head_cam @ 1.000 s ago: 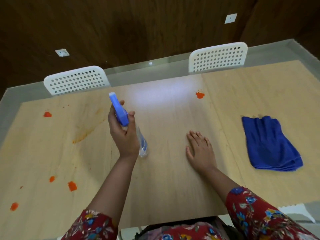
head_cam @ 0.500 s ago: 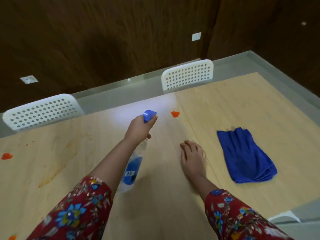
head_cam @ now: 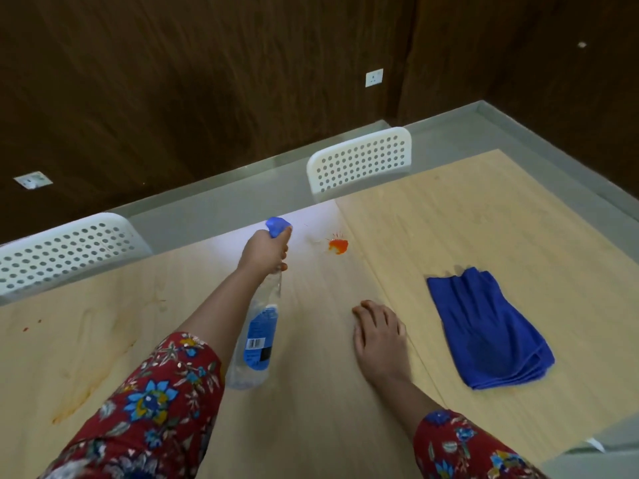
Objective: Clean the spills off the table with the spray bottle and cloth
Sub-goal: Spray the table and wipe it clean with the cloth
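- Gripping the neck of the spray bottle (head_cam: 258,340), the left hand (head_cam: 263,252) has its fingers curled round the trigger end; the blue nozzle (head_cam: 277,225) pokes out just beyond the knuckles.
- Long axis of the bottle: from the nozzle ahead of the fingers, back under the wrist and along the forearm toward the person; its clear base is low over the table (head_cam: 311,426), and I cannot tell whether it touches the wood.
- The orange spill (head_cam: 338,246) lies just to the right of the gripping fingers and slightly ahead, near but apart; the nozzle looks aimed ahead and a little right, so a small turn of the wrist to the right should, I judge, put the spill in its line.
- The right hand (head_cam: 378,335) lies flat, palm down, fingers straight and holding nothing; the spill is well ahead of those fingertips, so the left hand is the nearer one to it.
- The blue cloth (head_cam: 484,326) lies folded to the right of the right hand's fingers, near but not touching; that hand is the closer one for the wipe.
- A brownish smear (head_cam: 76,392) sits well to the left of the left hand's fingers and back toward the person; not yet cleaned, by the look of it.
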